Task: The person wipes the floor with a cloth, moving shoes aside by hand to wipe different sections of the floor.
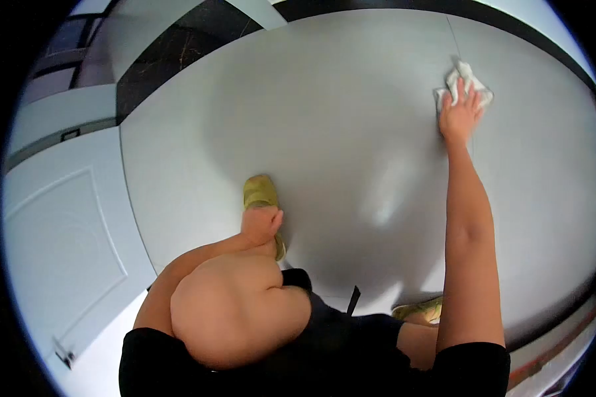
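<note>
My right hand (pixel 460 119) reaches far out to the right and presses a crumpled white cloth (pixel 484 96) onto the grey floor (pixel 337 112). Its fingers are spread over the cloth, which bunches out around them. Near my bent leg, my left hand (pixel 261 223) is curled into a loose fist, with nothing visible in it. Just beyond that hand is the toe of a yellow-green slipper (pixel 260 190) on my foot. The other slipper (pixel 420 309) shows partly, behind my right arm.
A white panelled door (pixel 73 245) with a dark handle (pixel 65 355) stands open at the left. Dark marbled skirting (pixel 185 49) runs along the wall at the back left, and a black strip (pixel 404 5) borders the far edge. Light reflects off the floor.
</note>
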Tool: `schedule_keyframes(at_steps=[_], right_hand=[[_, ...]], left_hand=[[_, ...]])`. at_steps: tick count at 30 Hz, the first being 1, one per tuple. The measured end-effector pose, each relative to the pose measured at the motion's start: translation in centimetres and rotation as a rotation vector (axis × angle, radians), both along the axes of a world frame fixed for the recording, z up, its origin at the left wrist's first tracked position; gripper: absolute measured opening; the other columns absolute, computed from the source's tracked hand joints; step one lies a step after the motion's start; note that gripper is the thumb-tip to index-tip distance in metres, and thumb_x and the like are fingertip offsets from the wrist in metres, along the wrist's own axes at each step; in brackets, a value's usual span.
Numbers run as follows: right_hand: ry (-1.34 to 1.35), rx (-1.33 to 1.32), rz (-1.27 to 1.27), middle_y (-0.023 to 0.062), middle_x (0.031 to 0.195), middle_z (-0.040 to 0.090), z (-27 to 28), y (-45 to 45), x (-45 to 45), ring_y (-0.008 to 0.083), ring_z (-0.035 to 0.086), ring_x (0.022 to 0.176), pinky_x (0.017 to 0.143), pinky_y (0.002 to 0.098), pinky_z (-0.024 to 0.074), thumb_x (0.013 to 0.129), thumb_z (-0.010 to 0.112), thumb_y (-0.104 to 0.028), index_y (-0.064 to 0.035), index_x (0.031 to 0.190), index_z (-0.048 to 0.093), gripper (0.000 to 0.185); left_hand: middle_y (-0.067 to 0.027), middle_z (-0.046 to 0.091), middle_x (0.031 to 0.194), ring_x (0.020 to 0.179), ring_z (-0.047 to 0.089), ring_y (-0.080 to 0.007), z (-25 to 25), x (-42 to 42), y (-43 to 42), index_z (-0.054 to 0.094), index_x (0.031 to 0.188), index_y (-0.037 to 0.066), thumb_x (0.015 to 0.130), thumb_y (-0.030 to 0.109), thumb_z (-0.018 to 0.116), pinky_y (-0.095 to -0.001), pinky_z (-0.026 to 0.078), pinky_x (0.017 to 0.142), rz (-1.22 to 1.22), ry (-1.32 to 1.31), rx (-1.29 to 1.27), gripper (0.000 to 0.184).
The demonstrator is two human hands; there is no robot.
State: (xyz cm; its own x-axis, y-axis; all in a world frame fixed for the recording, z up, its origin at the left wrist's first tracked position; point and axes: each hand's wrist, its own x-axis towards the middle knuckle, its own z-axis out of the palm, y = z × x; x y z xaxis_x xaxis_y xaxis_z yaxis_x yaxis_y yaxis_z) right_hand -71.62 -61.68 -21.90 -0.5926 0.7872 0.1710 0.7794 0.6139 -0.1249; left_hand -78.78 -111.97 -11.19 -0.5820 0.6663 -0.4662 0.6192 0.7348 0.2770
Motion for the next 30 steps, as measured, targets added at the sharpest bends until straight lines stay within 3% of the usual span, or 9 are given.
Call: schedule_keyframes(at_steps=[4, 8, 10, 13, 15, 17, 22, 26, 30], right_hand=[[0.024, -0.031, -0.144, 0.0102, 0.152, 0.026, 0.9, -5.1, 6.3, 0.0315, 0.019, 0.141, 0.113, 0.0501, 0.0132, 0.095, 0.04, -0.041, -0.0226, 0.146, 0.031, 0.054], [0.033, -0.079, -0.18, 0.0127, 0.151, 0.027, 1.3, -7.1, 4.3, 0.0337, 0.02, 0.14, 0.113, 0.0512, 0.0126, 0.094, 0.046, -0.037, -0.021, 0.145, 0.033, 0.055], [0.246, -0.141, -0.179, 0.0136, 0.15, 0.028, 1.2, -8.1, 3.0, 0.0339, 0.019, 0.14, 0.113, 0.052, 0.0113, 0.093, 0.048, -0.035, -0.0211, 0.145, 0.034, 0.056], [0.228, -0.246, 0.039, 0.0108, 0.151, 0.026, 3.8, -11.9, -1.8, 0.0351, 0.017, 0.141, 0.113, 0.0517, 0.0113, 0.091, 0.05, -0.034, -0.0214, 0.145, 0.034, 0.058], [-0.041, -0.175, 0.286, 0.0101, 0.15, 0.029, 5.1, -16.2, -4.7, 0.035, 0.019, 0.14, 0.112, 0.0526, 0.0149, 0.087, 0.057, -0.03, -0.0217, 0.141, 0.039, 0.058], [0.072, -0.548, 0.433, 0.0053, 0.154, 0.02, 5.6, -19.9, -6.4, 0.0323, 0.013, 0.143, 0.112, 0.0566, 0.0147, 0.08, 0.061, -0.036, -0.0287, 0.142, 0.038, 0.066], [0.05, -0.49, 0.849, 0.0025, 0.154, 0.022, 8.5, -26.4, -12.6, 0.0295, 0.018, 0.141, 0.113, 0.0536, 0.0149, 0.08, 0.06, -0.047, -0.0286, 0.137, 0.044, 0.063], [0.113, -0.519, 0.764, 0.0055, 0.153, 0.024, 6.4, -21.7, -10.1, 0.0301, 0.023, 0.14, 0.11, 0.0528, 0.0219, 0.08, 0.061, -0.041, -0.0218, 0.14, 0.042, 0.066], [-0.016, -0.377, 0.429, 0.0065, 0.152, 0.025, 6.3, -15.8, -7.2, 0.0325, 0.019, 0.141, 0.111, 0.0551, 0.0195, 0.077, 0.065, -0.048, -0.0242, 0.139, 0.042, 0.071]], left_hand=[[-0.0105, 0.058, 0.063, 0.056, 0.057, -0.0312, -1.0, -2.1, -2.1, 0.055, 0.063, 0.009, 0.086, 0.026, 0.056, -0.0431, 0.045, 0.051, -0.325, -0.178, 0.146, 0.028], [-0.007, 0.055, 0.06, 0.052, 0.056, -0.0257, -1.6, -3.5, 0.3, 0.052, 0.06, 0.011, 0.081, 0.023, 0.061, -0.0376, 0.044, 0.046, -0.302, -0.209, 0.47, 0.026], [-0.0058, 0.053, 0.058, 0.051, 0.055, -0.0237, -2.0, -2.4, 1.7, 0.05, 0.058, 0.011, 0.078, 0.022, 0.064, -0.0356, 0.043, 0.044, -0.301, -0.223, 0.523, 0.026], [-0.0058, 0.052, 0.058, 0.05, 0.054, -0.0238, -2.0, -1.7, 2.0, 0.049, 0.058, 0.011, 0.077, 0.023, 0.064, -0.0359, 0.043, 0.044, -0.346, -0.24, 0.607, 0.028], [-0.0055, 0.051, 0.057, 0.049, 0.053, -0.0235, -2.0, -1.2, 2.2, 0.047, 0.057, 0.011, 0.076, 0.021, 0.066, -0.0358, 0.042, 0.044, -0.45, -0.306, 0.562, 0.028], [-0.0051, 0.05, 0.057, 0.049, 0.052, -0.023, -1.7, -0.7, 4.9, 0.045, 0.057, 0.011, 0.074, 0.019, 0.067, -0.0355, 0.042, 0.043, -0.566, -0.383, 0.616, 0.029], [-0.0035, 0.048, 0.057, 0.05, 0.051, -0.022, 0.3, -4.6, 7.4, 0.041, 0.056, 0.013, 0.069, 0.015, 0.068, -0.0345, 0.041, 0.044, -0.66, -0.474, 0.823, 0.03], [-0.0019, 0.047, 0.058, 0.052, 0.05, -0.0202, -1.9, -3.6, 7.0, 0.044, 0.059, 0.014, 0.071, 0.016, 0.066, -0.0333, 0.04, 0.045, -0.785, -0.406, 0.708, 0.026], [-0.0012, 0.047, 0.059, 0.054, 0.051, -0.0184, -1.6, -2.9, 7.8, 0.044, 0.058, 0.015, 0.073, 0.018, 0.066, -0.0323, 0.04, 0.046, -0.738, -0.409, 0.725, 0.027]])
